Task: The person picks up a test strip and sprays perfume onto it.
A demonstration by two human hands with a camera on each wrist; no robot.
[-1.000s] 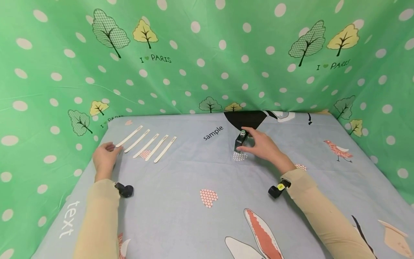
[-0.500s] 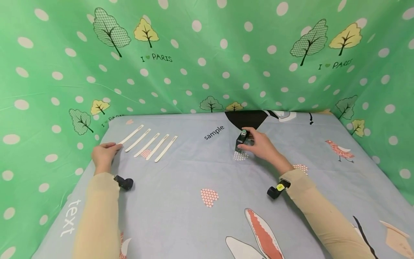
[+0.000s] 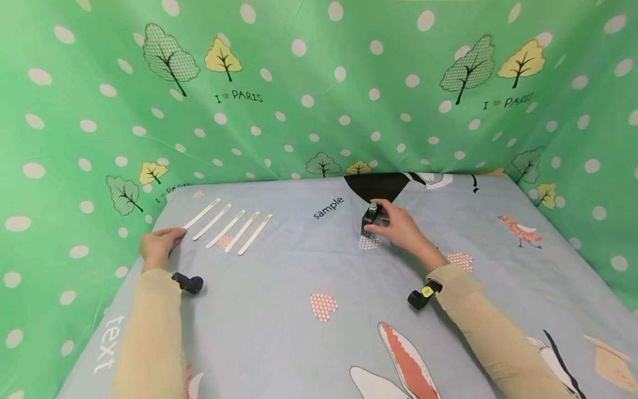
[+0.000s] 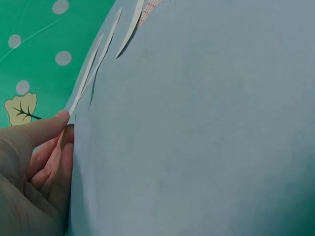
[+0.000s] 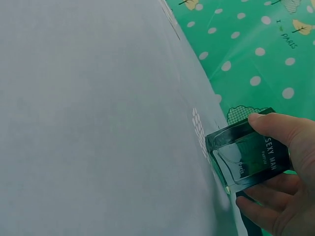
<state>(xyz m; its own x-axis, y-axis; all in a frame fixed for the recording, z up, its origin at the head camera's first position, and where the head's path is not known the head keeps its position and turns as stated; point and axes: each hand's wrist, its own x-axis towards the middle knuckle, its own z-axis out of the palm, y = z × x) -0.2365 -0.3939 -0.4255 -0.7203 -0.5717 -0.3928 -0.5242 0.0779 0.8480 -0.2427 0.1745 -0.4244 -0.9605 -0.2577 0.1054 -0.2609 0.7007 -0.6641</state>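
Observation:
A small dark glass perfume bottle (image 3: pixel 370 220) with a silver spray top stands upright on the blue printed cloth (image 3: pixel 299 266), right of the word "sample". My right hand (image 3: pixel 382 217) grips it, thumb on one side and fingers on the other. The right wrist view shows the bottle (image 5: pixel 231 152) with "SEXY MAN" on its label, inside that hand (image 5: pixel 256 162). Several white paper strips (image 3: pixel 226 224) lie fanned out at the far left. My left hand (image 3: pixel 176 233) pinches the near end of the leftmost strip (image 3: pixel 201 213). In the left wrist view its thumb (image 4: pixel 47 129) lies on that strip (image 4: pixel 86 78).
Green dotted fabric (image 3: pixel 319 83) walls in the cloth at the back and on both sides. A black camera sits on each wrist, left (image 3: pixel 189 284) and right (image 3: pixel 418 298). Printed hearts, a bird and rabbit ears mark the flat cloth.
My right hand's fingers have closed round the bottle. My left hand has slid slightly left to the strip's end. The head view has shifted a little.

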